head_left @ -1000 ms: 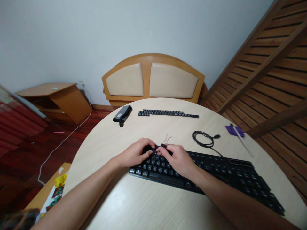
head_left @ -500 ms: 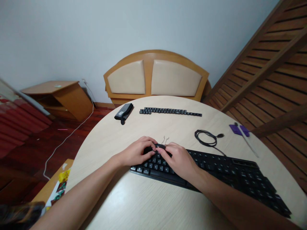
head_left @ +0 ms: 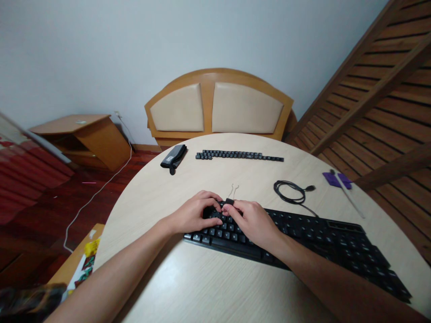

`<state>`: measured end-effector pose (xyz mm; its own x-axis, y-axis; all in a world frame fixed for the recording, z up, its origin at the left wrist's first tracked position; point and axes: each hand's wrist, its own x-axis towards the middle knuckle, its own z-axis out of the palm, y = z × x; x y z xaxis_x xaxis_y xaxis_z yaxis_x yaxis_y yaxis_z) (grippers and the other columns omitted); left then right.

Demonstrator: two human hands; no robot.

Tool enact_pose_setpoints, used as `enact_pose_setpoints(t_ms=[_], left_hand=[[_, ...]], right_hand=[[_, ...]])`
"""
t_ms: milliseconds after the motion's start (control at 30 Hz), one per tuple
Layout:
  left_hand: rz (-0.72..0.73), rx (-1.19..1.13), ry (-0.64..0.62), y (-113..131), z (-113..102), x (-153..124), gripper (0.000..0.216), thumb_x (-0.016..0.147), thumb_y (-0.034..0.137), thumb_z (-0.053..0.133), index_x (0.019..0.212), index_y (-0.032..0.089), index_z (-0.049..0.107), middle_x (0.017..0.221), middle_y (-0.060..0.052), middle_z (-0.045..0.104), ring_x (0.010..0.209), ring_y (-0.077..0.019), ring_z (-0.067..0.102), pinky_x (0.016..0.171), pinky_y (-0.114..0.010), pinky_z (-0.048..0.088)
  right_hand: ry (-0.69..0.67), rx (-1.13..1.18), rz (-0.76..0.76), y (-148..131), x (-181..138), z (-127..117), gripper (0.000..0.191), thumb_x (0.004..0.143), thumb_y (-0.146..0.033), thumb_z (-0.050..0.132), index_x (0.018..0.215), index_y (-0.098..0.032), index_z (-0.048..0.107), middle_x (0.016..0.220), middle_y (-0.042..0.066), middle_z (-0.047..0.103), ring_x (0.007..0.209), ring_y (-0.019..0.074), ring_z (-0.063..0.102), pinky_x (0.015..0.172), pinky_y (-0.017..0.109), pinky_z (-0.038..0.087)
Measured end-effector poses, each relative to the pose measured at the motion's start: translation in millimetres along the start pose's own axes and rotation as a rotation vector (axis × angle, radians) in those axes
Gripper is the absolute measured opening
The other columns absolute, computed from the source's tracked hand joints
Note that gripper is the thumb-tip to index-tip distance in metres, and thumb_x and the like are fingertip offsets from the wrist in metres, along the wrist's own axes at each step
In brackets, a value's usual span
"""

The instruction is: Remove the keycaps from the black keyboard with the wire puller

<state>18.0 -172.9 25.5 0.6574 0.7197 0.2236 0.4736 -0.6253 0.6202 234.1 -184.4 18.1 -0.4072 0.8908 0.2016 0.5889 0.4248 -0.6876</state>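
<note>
A black keyboard (head_left: 232, 249) lies at a slant on the round table, partly hidden under my hands. My right hand (head_left: 254, 222) pinches the black handle of a wire keycap puller (head_left: 229, 201) above the keyboard's back edge. The puller's two thin wire prongs point away from me. My left hand (head_left: 188, 213) rests over the keyboard's left end, thumb and fingers apart around the keys, its fingertips close to my right fingertips. Whether anything small lies at the left fingertips is hard to see.
Loose keycaps (head_left: 235, 155) stand in rows at the back of the table (head_left: 151, 202). A folded dark cloth pouch (head_left: 173, 158) is left of them. A coiled black cable (head_left: 289, 193) lies behind the keyboard. Farther right, a brush-like stick (head_left: 346, 193) rests over a purple cloth (head_left: 332, 179).
The puller in my right hand has turned more upright, with its handle now showing. My left thumb and fingers have spread apart and moved slightly away from it.
</note>
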Motion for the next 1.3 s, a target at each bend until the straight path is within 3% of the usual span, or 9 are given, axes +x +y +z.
enact_pose_setpoints(t_ms=[167,400,733,1300], left_hand=[[0.001,0.006,-0.003,0.4,0.1,0.5,0.021,0.083,0.036,0.072,0.097,0.021,0.067,0.123,-0.008,0.061,0.115,-0.0251,0.055,0.101,-0.045,0.043],[0.026,-0.062,0.061,1.4,9.2,2.9,0.014,0.085,0.031,0.071,0.094,0.021,0.066,0.118,-0.006,0.064,0.114,-0.0229,0.056,0.101,-0.042,0.042],[0.028,-0.136,0.101,-0.7,12.7,3.6,0.014,0.090,0.029,0.065,0.102,0.020,0.064,0.105,-0.007,0.067,0.105,-0.0208,0.060,0.096,-0.038,0.046],[0.131,0.109,0.062,6.9,9.2,2.9,0.018,0.097,0.029,0.054,0.109,0.023,0.065,0.106,-0.006,0.066,0.102,-0.0207,0.060,0.092,-0.037,0.045]], right_hand=[[0.043,0.223,0.083,5.1,3.2,1.4,0.040,0.098,-0.041,0.046,0.083,-0.019,0.075,0.086,0.007,0.078,0.083,0.0229,0.073,0.076,0.032,0.053],[0.068,0.344,0.105,6.0,0.5,2.0,0.035,0.095,-0.044,0.051,0.088,-0.020,0.075,0.089,0.006,0.077,0.086,0.0227,0.072,0.080,0.032,0.054],[0.126,0.359,0.104,8.9,1.4,3.0,0.040,0.096,-0.045,0.048,0.079,-0.019,0.074,0.088,0.006,0.076,0.084,0.0211,0.071,0.082,0.031,0.052],[0.123,0.432,0.137,7.0,4.5,1.8,0.039,0.091,-0.045,0.053,0.066,-0.019,0.069,0.083,0.007,0.076,0.083,0.0221,0.072,0.078,0.032,0.054]])
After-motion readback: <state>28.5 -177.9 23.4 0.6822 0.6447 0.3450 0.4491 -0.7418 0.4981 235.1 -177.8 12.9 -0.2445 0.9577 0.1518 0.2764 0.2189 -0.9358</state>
